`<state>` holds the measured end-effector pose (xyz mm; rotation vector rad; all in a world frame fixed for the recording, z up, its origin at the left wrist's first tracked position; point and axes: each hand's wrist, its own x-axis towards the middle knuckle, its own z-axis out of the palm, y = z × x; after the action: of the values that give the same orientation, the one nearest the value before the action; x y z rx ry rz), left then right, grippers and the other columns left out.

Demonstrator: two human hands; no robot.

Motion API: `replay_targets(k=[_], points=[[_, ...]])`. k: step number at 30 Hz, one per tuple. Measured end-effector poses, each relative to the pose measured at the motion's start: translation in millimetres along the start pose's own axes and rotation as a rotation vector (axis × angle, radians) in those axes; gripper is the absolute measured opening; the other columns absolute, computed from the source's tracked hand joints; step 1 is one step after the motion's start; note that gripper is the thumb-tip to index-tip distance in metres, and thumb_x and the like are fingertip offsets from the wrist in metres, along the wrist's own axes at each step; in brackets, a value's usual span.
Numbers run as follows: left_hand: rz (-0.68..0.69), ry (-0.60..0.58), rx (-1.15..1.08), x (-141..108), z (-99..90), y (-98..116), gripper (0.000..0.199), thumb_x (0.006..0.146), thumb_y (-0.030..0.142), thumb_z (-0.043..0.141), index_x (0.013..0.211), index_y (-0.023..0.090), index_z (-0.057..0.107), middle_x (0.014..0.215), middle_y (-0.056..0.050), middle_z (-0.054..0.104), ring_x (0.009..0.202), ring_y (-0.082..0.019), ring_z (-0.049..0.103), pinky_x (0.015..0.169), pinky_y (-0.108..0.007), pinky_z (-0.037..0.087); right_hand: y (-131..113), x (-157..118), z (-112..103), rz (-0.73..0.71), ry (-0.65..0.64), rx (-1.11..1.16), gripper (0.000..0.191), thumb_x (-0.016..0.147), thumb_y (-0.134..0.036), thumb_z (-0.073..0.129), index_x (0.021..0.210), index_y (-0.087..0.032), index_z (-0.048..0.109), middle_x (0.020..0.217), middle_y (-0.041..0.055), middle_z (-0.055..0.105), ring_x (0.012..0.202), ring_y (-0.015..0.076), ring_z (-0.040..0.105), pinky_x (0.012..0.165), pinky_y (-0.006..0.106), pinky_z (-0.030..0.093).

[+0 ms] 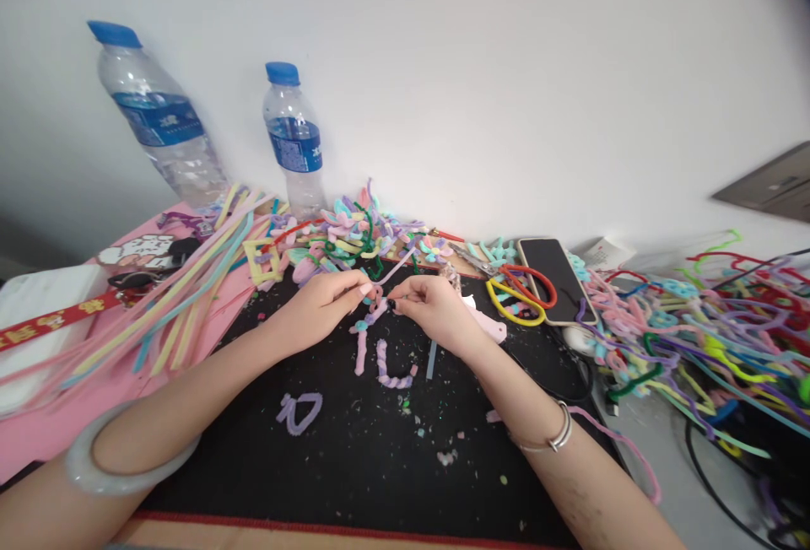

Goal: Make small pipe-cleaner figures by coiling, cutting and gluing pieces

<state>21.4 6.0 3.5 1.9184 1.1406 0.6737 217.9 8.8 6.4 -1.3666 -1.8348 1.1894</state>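
"While the two hands meet over the black mat (253, 466), what is the left hand (320, 305) doing?"

"Its thumb and finger are pinched on the top of the pastel twist (361, 349). The right hand (434, 310) is closed too, its fingertips pinching the same top end from the other side."

"And where does the twist sit?"

"Near the middle of the mat, between the hands, with its pink stem pointing down toward the person. A pale strip (400, 265) slants up from between the fingers, but its lower end is too small to make out."

"What lies nearest?"

"A curved striped piece (396, 381) just beside the stem, and a blue strip (431, 360) by the right wrist. The purple loop (304, 413) is nearer the person, on the left, among scattered scraps."

"And behind all that?"

"A colourful heap (348, 238) along the wall, with two bottles (294, 141) standing at the back. Scissors (522, 288) with red and yellow handles overlap the phone (555, 276) on the right."

"What of the sides?"

"Long soft stems (190, 305) cross a pink sheet (31, 440) on the left; a tangle (689, 356) spreads over the right of the bench (658, 440)."
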Motion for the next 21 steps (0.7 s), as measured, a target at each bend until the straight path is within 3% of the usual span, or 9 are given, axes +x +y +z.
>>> replay_targets(k=[9,12,15,21], points=[[-0.190,-0.019,-0.507,1,5.9,-3,0.022,0.090,0.035,0.041,0.084,0.016,0.052,0.058,0.007,0.030,0.046,-0.008,0.024,0.044,-0.022,0.017,-4,-1,3,0.027,-0.036,0.149,0.016,0.071,-0.012,0.055,0.081,-0.013,0.068,0.079,0.0027,0.068,0.068,0.0109,0.056,0.063,0.023,0.041],[-0.222,-0.013,-0.640,1,8.2,-2,0.016,0.088,0.030,0.046,0.080,0.016,0.049,0.060,0.007,0.030,0.046,-0.006,0.022,0.044,-0.021,0.015,-4,-2,4,0.040,-0.007,0.193,0.018,0.070,-0.014,0.056,0.082,-0.013,0.068,0.071,-0.0006,0.063,0.056,0.0077,0.048,0.054,0.020,0.036],[-0.230,-0.018,-0.702,0,10.9,-5,0.017,0.089,0.030,0.047,0.080,0.016,0.050,0.060,0.007,0.028,0.046,-0.006,0.021,0.044,-0.021,0.014,-5,-4,5,0.075,-0.002,0.228,0.021,0.070,-0.017,0.056,0.086,-0.013,0.067,0.060,-0.0047,0.053,0.045,0.0050,0.033,0.044,0.019,0.024],[-0.211,-0.016,-0.731,0,15.5,-10,0.022,0.091,0.035,0.045,0.083,0.016,0.053,0.060,0.006,0.027,0.046,-0.005,0.020,0.044,-0.020,0.014,-5,-5,7,0.101,-0.019,0.287,0.021,0.071,-0.021,0.056,0.086,-0.012,0.066,0.058,-0.0057,0.047,0.045,0.0043,0.030,0.042,0.019,0.019]])
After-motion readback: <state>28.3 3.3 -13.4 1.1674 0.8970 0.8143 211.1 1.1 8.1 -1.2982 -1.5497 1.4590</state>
